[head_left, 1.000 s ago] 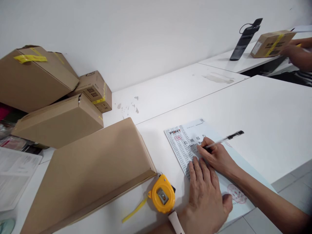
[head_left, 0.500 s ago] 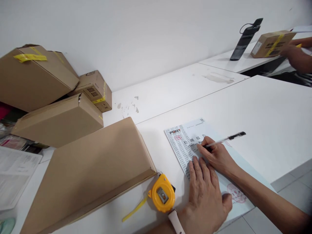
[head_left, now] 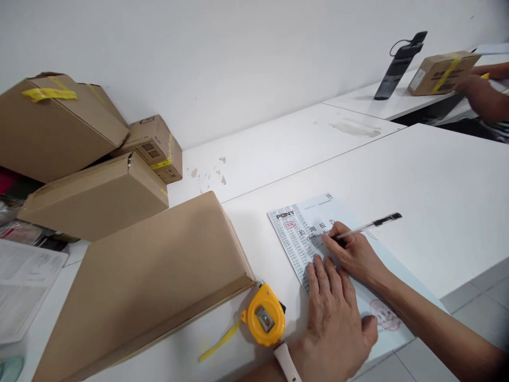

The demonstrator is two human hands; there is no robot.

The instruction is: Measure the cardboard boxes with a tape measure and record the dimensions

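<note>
My right hand (head_left: 360, 257) grips a clear pen with a black cap end (head_left: 371, 225), its tip hidden behind my fingers over the printed title. Under both hands lies a pale blue report booklet (head_left: 318, 202) with a red stamp near its lower edge. Flat on the booklet rests my left hand (head_left: 336, 313), fingers stretched out and holding nothing. A yellow tape measure (head_left: 265, 315) sits just left of my left wrist, beside the corner of a large flat cardboard box (head_left: 159, 276). A short strip of yellow tape sticks out of it.
Several cardboard boxes (head_left: 95, 201) are stacked at the left by the wall. Printed papers (head_left: 27, 286) lie at the left edge. At the far right stand a dark water bottle (head_left: 394, 71) and a taped carton (head_left: 441, 74), with another person's hands beside it.
Both my hands, the pen and the booklet look almost the same as before. The view has shifted very slightly.
</note>
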